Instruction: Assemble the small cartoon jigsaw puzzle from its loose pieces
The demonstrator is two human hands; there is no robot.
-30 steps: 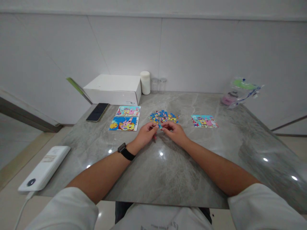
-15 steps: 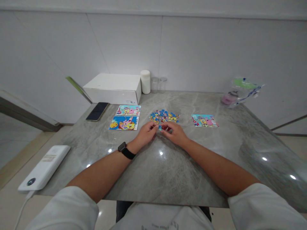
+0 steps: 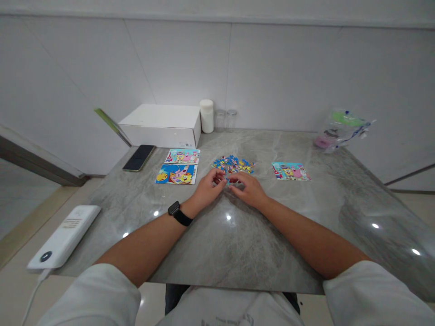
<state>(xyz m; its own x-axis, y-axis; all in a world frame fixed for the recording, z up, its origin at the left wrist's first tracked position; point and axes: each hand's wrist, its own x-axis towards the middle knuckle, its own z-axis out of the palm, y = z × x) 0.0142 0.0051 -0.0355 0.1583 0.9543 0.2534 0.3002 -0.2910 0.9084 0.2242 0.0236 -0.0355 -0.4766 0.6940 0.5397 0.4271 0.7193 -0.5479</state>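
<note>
My left hand (image 3: 209, 189) and my right hand (image 3: 246, 188) meet fingertip to fingertip on the grey marble table (image 3: 238, 235), just in front of a small heap of loose colourful puzzle pieces (image 3: 233, 165). Both hands are curled in a pinch around a small blue piece (image 3: 227, 181) held between them. A black watch (image 3: 178, 214) sits on my left wrist. Two cartoon picture cards (image 3: 176, 174) lie to the left of the heap, and one more card (image 3: 290, 171) lies to its right.
A white box (image 3: 161, 124), a white jar (image 3: 206, 116) and two clear jars (image 3: 226, 120) stand at the back. A dark phone (image 3: 138, 157) lies left of the cards, a white power bank (image 3: 63, 237) at the near left edge, a plastic bag (image 3: 340, 129) at the back right.
The hands have stayed in the same spot, with the fingers shifting slightly around the small piece. Nothing else on the table has moved.
</note>
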